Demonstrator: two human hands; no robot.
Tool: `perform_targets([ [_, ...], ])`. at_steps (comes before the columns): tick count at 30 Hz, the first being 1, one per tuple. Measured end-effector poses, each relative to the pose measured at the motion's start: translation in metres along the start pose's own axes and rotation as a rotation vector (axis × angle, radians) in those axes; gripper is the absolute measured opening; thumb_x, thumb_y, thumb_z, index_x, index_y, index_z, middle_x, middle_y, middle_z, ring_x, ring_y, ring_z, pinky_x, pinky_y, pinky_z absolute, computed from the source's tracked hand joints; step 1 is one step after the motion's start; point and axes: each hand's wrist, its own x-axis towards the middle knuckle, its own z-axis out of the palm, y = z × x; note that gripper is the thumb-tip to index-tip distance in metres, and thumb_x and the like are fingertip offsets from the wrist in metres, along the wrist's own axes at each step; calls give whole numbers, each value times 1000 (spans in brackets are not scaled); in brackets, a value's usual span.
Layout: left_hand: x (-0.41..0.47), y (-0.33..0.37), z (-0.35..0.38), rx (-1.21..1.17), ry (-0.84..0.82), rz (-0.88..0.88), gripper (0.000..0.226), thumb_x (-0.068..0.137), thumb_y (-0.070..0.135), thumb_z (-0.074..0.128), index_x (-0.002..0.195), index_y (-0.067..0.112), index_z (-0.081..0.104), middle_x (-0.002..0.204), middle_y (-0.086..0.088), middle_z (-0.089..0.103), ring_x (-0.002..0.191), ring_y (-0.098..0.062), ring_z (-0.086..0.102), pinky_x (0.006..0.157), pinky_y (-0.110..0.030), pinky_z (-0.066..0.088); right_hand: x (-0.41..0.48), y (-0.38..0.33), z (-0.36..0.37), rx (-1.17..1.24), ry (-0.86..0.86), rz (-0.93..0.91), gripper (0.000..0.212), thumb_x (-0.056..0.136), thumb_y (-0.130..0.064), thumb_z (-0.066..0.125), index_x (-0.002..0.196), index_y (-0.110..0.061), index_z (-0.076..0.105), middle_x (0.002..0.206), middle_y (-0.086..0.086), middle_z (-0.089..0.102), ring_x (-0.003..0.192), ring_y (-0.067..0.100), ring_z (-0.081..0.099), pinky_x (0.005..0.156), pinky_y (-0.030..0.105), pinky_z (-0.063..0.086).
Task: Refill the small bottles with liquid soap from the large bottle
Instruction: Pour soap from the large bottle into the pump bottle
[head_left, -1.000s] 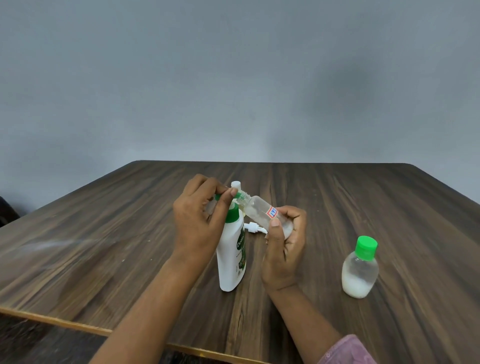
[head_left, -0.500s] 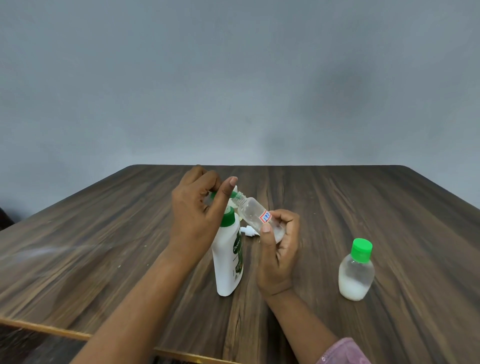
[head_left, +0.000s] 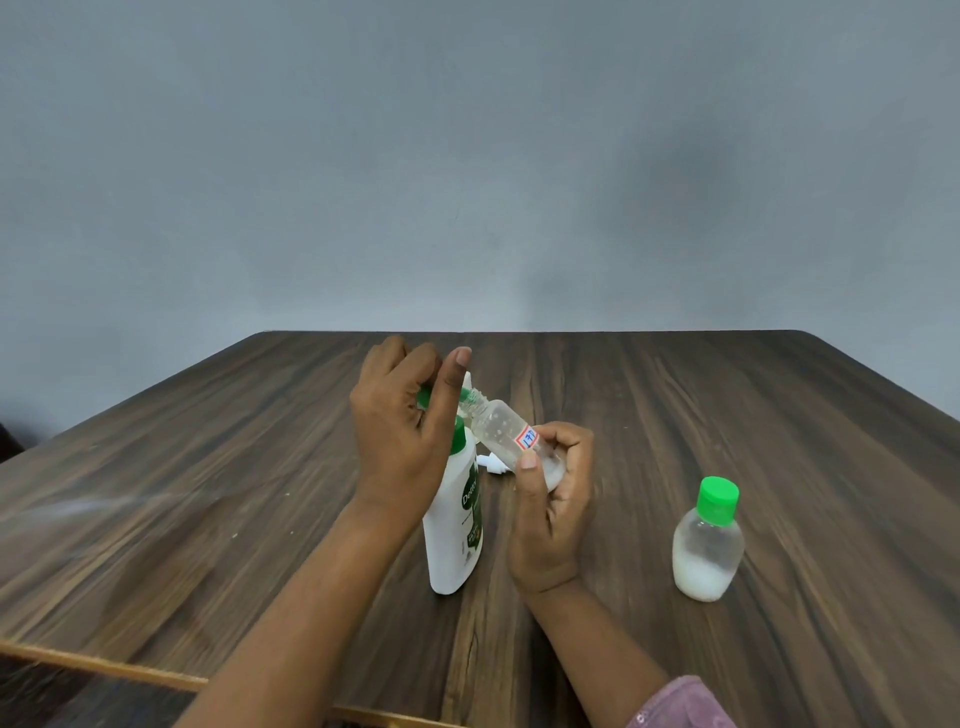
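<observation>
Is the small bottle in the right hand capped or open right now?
Open. The small bottle shows a bare threaded neck, tilted toward the left hand, whose fingers hold the green cap apart from it.

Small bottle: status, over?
Left grip pinches cap, off. Right grip holds small bottle, tilted, neck open. Large bottle upright between hands.

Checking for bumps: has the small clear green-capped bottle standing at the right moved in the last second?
No. The green-capped bottle keeps its gap to the standing white soap bottle; only the camera shifted.
</observation>
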Motion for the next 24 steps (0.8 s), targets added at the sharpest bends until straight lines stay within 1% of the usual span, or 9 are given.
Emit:
perform_targets([
  [2, 7, 0, -1, -11, -38, 13, 41, 93, 27, 53, 57, 19, 36, 58, 10, 28, 57, -6, 31, 55, -15, 22, 0, -1, 0, 3, -3, -3, 21, 86, -28, 45, 93, -9, 49, 87, -27, 54, 73, -4, 55, 61, 9, 42],
  [5, 12, 1, -1, -10, -54, 33, 41, 94, 26, 53, 57, 28, 34, 58, 12, 27, 56, -5, 31, 55, -15, 22, 1, -1, 1, 11, -13, -2, 20, 86, -27, 45, 94, -9, 49, 86, -26, 55, 72, -4, 55, 60, 8, 41],
  [9, 3, -4, 3, -3, 1, 37, 42, 93, 25, 53, 56, 20, 34, 59, 12, 26, 56, -8, 30, 55, -16, 22, 1, 1, 2, 21, -15, 18, 21, 86, -28, 45, 93, -8, 49, 86, -26, 56, 72, -4, 56, 60, 10, 43],
  [15, -3, -3, 5, -12, 33, 27, 41, 93, 23, 53, 57, 20, 33, 60, 13, 27, 56, -10, 31, 56, -16, 22, -2, 1, -1, 8, -24, 17, 17, 86, -29, 45, 94, -14, 49, 86, -27, 55, 73, -2, 57, 60, 11, 44],
  [19, 8, -2, 1, -11, -17, 46, 44, 93, 23, 55, 54, 15, 36, 55, 9, 28, 55, -7, 30, 54, -17, 22, -1, -1, -1, 7, -43, 6, 13, 87, -29, 45, 97, -22, 48, 88, -26, 56, 73, -1, 57, 59, 14, 45],
  [21, 14, -1, 2, -13, -47, 45, 44, 93, 20, 57, 54, 18, 35, 55, 10, 27, 54, -6, 30, 54, -15, 21, 0, -1, 0, 11, -43, 8, 13, 87, -29, 45, 97, -21, 48, 87, -26, 56, 72, -1, 57, 57, 14, 45],
  [24, 11, -2, 3, -11, -32, 32, 44, 91, 17, 59, 55, 20, 35, 55, 11, 28, 55, -5, 30, 54, -16, 22, 0, 0, 0, 15, -39, 3, 17, 87, -28, 45, 96, -15, 49, 87, -27, 56, 72, -2, 57, 57, 13, 45],
])
